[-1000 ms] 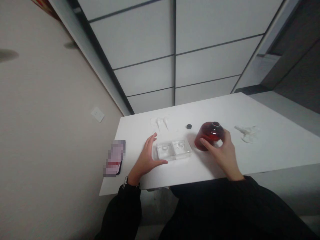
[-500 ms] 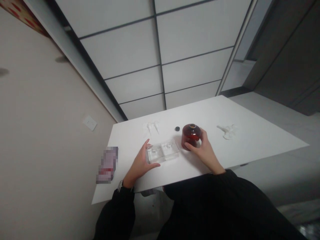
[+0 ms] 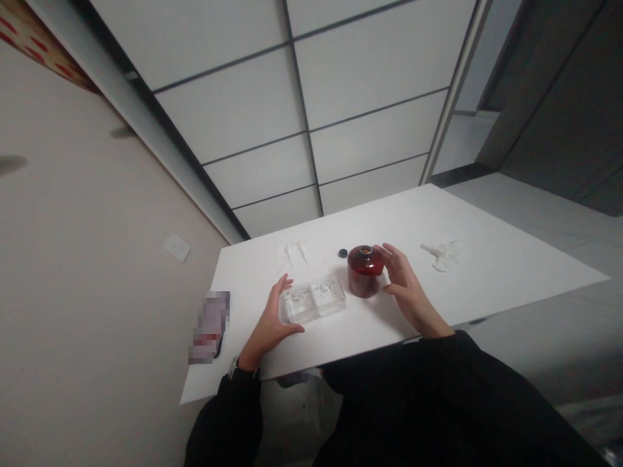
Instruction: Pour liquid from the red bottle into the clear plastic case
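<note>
Your right hand [image 3: 406, 293] is open, with its fingers spread, just beside the red jar [image 3: 365, 271]. The fingertips come very near the jar's right side, but you cannot tell if they touch it. The hand is not wrapped around it.

The red jar is round, short and wide, made of dark red see-through glass. It has a small open neck on top with a thin light ring around it. It stands straight up on the white tabletop [image 3: 511, 259] — its mouth points up and its bottom sits flat. It is about as wide as it is tall, so it has no real long side. It stands near the middle of the tabletop, between your two hands.

Your left hand [image 3: 270, 321] is open too. It cups the left end of the clear tray [image 3: 313, 299], with the thumb along the near edge and the fingers at the far corner. The clear tray is a flat box with two hollows side by side. Its long side runs left to right, and its right end is just beside the jar.

A small black cap [image 3: 343, 253] lies just behind the jar — apart from it.
</note>
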A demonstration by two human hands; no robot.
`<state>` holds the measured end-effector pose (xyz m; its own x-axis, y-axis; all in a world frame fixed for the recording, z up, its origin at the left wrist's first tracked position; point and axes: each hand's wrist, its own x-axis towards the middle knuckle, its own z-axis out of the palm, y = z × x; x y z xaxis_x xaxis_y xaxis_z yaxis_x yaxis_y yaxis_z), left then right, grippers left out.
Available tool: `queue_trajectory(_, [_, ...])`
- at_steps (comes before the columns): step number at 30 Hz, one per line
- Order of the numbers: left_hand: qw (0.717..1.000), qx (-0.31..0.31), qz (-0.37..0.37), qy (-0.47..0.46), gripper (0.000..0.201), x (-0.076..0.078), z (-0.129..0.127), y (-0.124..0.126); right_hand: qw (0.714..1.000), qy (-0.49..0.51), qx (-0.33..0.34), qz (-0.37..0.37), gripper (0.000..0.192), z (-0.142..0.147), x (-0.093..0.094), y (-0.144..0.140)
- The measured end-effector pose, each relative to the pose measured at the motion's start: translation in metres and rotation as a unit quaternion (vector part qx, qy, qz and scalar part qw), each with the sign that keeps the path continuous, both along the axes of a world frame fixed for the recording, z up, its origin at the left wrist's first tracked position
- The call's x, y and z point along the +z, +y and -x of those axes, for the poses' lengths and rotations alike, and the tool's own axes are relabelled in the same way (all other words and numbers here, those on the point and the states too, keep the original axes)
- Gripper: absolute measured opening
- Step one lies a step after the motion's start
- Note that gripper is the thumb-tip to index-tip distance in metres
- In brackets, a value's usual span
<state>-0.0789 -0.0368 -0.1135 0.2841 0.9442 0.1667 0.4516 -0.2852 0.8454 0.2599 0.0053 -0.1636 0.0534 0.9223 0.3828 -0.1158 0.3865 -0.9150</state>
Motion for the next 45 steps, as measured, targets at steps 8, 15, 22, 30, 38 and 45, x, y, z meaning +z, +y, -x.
queue_trajectory(8, [0.983,0.155,-0.094,0.041,0.044,0.015,0.011,0.056,0.99,-0.105,-0.083,0.05,0.042,-0.025,0.011,0.051])
queue_trajectory(15, [0.962,0.242,-0.121,0.042,0.034,-0.007,0.0,0.119,0.959,-0.265,0.094,0.029,0.038,-0.028,0.027,0.112])
queue_trajectory(22, [0.959,0.253,-0.12,0.042,0.039,-0.009,-0.006,0.118,0.88,-0.402,0.231,-0.104,0.031,-0.003,0.022,0.15])
queue_trajectory(30, [0.958,0.259,-0.105,0.06,0.042,-0.005,-0.008,0.119,0.977,-0.211,-0.006,-0.015,0.025,-0.034,0.067,0.09])
queue_trajectory(38, [0.96,0.254,-0.101,0.055,0.041,-0.004,-0.007,0.118,0.993,-0.047,-0.044,-0.094,0.015,0.014,0.093,0.017])
queue_trajectory(45, [0.962,0.245,-0.106,0.059,0.039,-0.005,-0.008,0.118,0.961,-0.175,-0.085,-0.194,0.027,0.014,0.085,0.012])
